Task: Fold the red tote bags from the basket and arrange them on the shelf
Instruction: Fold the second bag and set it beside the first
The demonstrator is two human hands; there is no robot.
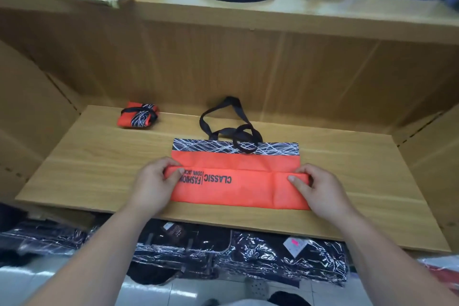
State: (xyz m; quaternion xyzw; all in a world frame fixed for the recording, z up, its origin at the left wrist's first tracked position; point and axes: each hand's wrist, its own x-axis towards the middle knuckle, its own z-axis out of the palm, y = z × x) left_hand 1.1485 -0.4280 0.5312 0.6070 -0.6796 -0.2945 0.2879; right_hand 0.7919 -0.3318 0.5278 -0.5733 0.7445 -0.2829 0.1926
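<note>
Nearest: left hand [159, 176], right hand [315, 184], each pinching one end of turned-up flap of bag [238, 189].
Bag: flat at shelf [99, 169] front edge, centre; handles [228, 126] toward back.
Advice: keep flap level, ends square with sides, press crease flat.
Folded bag [137, 118]: back left corner.

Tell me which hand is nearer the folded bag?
Left. The left hand pinches the flat tote at its left end, in front of the folded bag; the right hand pinches the opposite end, farther away.
</note>
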